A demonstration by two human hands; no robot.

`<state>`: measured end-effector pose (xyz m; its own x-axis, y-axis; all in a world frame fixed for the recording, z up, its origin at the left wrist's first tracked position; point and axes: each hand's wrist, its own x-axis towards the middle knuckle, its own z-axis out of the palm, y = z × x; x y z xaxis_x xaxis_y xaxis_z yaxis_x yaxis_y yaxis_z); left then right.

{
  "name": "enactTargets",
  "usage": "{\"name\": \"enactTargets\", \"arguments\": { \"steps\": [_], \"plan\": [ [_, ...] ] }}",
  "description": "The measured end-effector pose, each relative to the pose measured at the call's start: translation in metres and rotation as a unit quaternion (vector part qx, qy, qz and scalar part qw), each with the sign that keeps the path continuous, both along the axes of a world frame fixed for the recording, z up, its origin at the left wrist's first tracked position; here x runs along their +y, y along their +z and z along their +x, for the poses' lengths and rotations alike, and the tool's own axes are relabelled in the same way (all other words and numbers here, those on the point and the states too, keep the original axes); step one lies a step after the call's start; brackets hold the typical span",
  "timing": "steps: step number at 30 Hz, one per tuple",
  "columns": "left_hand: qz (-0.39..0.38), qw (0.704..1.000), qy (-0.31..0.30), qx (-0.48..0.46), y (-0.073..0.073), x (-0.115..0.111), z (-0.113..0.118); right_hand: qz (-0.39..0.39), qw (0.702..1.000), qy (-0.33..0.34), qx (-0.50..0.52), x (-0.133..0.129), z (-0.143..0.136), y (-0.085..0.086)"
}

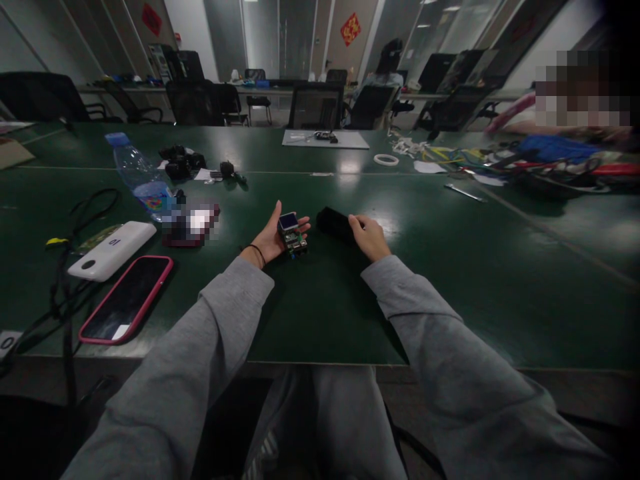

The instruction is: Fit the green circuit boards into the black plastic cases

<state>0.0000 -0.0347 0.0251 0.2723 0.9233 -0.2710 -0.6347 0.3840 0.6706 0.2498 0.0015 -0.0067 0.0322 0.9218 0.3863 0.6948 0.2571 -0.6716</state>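
A small circuit board with a little screen [294, 241] rests in my left hand [271, 241], which is turned palm up. The thumb stretches upward beside the board and the fingertips show past its right side. A short distance to the right, my right hand [371, 238] pinches the end of a soft-looking black item [334, 225], perhaps a cloth or pouch; its exact kind is unclear. Both hands are over the green table [320, 300], with a gap between the two held things.
On the left are a pink-cased phone [127, 300], a white power bank [114, 251], a plastic bottle [135, 170] and black straps. Tangled cables [460, 157], a white ring [386, 160] and a pen [465, 193] lie to the right. Another person [520, 113] sits at far right.
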Motion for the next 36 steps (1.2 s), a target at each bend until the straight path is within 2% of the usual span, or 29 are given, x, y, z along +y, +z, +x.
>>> {"name": "enactTargets", "arguments": {
  "steps": [4,7,11,14,17,21,24,27,29,31,33,36],
  "plan": [
    [-0.006,1.0,0.001,-0.004,0.002,-0.002,0.0,0.025,1.0,0.001,-0.002,0.0,-0.002,-0.002],
    [-0.001,1.0,0.0,-0.002,0.001,-0.001,0.0,0.104,0.994,-0.022,-0.025,-0.005,-0.006,-0.001],
    [0.003,1.0,-0.002,-0.002,0.0,0.0,0.0,0.178,0.981,-0.033,-0.062,-0.02,-0.015,0.011],
    [0.008,1.0,-0.002,0.001,-0.002,0.001,-0.001,0.196,0.98,0.003,-0.047,-0.036,-0.03,0.019],
    [0.017,1.0,-0.001,0.008,-0.002,0.002,0.0,0.181,0.981,0.073,-0.017,-0.054,-0.055,0.02],
    [0.017,1.0,0.009,-0.003,0.002,-0.003,0.006,0.127,0.98,0.153,-0.011,-0.074,-0.09,0.011],
    [0.029,0.999,-0.003,-0.023,0.011,-0.009,0.011,0.115,0.981,0.156,-0.004,-0.08,-0.107,0.007],
    [0.049,0.998,-0.026,-0.033,0.019,-0.015,0.013,0.11,0.984,0.138,0.03,-0.08,-0.106,0.013],
    [0.051,0.997,-0.053,-0.033,0.021,-0.018,0.012,0.093,0.987,0.126,0.048,-0.077,-0.086,0.021],
    [0.049,0.995,-0.079,-0.025,0.02,-0.019,0.009,0.083,0.991,0.089,0.058,-0.073,-0.045,0.029],
    [0.056,0.995,-0.086,-0.014,0.017,-0.018,0.006,0.102,0.993,0.022,0.046,-0.068,0.02,0.033],
    [0.071,0.995,-0.075,-0.008,0.011,-0.014,0.003,0.137,0.982,-0.13,-0.005,-0.064,0.146,0.036]
  ]
}}
